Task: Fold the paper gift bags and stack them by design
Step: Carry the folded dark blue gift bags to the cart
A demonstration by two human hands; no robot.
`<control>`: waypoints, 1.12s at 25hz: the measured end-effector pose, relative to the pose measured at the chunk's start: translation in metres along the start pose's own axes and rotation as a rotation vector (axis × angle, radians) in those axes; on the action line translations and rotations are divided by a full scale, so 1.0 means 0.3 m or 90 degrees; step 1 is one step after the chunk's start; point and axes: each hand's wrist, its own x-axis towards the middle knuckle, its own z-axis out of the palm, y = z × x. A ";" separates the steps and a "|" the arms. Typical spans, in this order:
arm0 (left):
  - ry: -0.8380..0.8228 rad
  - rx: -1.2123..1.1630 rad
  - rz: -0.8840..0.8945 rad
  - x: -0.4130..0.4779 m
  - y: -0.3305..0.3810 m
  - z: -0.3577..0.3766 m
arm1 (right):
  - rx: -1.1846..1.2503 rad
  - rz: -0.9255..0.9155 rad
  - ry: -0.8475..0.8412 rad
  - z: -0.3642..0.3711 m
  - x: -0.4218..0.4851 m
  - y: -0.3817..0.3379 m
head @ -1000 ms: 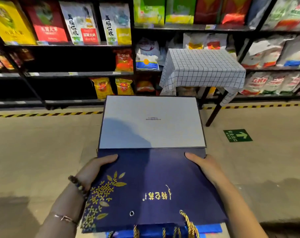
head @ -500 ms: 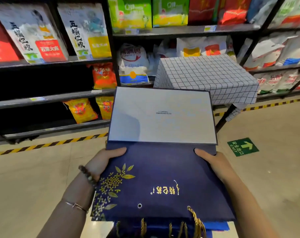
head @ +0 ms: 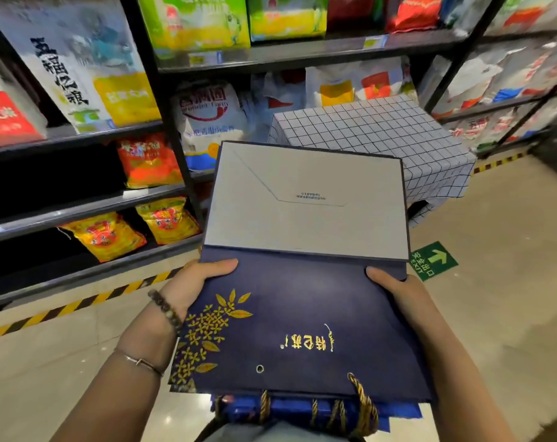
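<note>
A flattened navy paper gift bag (head: 302,317) is held level between two bare hands in a shop aisle. The left grip (head: 191,287) clasps its left edge and the right grip (head: 401,295) its right edge, each with the thumb laid over the printed face; the fingers underneath are hidden. Just beyond both grips, the bag's pale grey base panel (head: 306,224) stands folded up from the crease. Between the grips and the body, a gold flower print (head: 210,327) and gold lettering run across the navy face, and gold rope handles (head: 363,406) hang off the near edge. Brighter blue bags (head: 302,409) lie directly beneath it. A bead bracelet (head: 165,309) and a thin bangle (head: 140,362) circle the left wrist. Farther out past the grips stands a desk (head: 382,132) draped in checked cloth, with shelves (head: 79,205) of packaged goods to the left, and a green exit sign (head: 433,261) lies on the floor right of the right grip.
</note>
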 end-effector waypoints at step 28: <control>0.014 -0.012 -0.007 0.964 0.424 0.608 | -0.081 0.010 -0.007 -0.329 1.129 -0.414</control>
